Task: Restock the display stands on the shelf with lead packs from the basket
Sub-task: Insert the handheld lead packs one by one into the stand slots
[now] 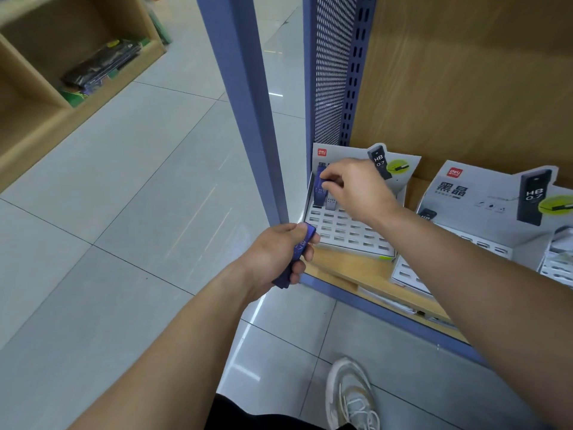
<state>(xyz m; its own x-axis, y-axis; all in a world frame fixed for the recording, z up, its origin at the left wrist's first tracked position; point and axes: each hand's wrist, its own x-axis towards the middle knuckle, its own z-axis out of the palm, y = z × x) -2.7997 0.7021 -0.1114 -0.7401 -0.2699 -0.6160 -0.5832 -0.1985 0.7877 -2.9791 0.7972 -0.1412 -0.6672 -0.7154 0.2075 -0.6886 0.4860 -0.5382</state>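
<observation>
A white slotted display stand (pixel 347 229) sits at the left end of the wooden shelf (pixel 350 270). My right hand (pixel 353 186) reaches over its back row and pinches the top of a blue lead pack (pixel 319 192) standing upright in a slot there. A grey pack (pixel 331 203) stands beside it. My left hand (pixel 276 257) hovers at the shelf's front left corner, gripping a bunch of blue lead packs (pixel 297 252). A second display stand (pixel 483 243) sits further right. The basket is out of view.
A blue metal upright (pixel 248 103) rises just left of the stand, with a perforated blue panel (pixel 331 72) behind it. A wooden cubby shelf (pixel 46 113) with dark packets stands at far left across the tiled floor (pixel 124 228). My shoe (pixel 350 395) is below.
</observation>
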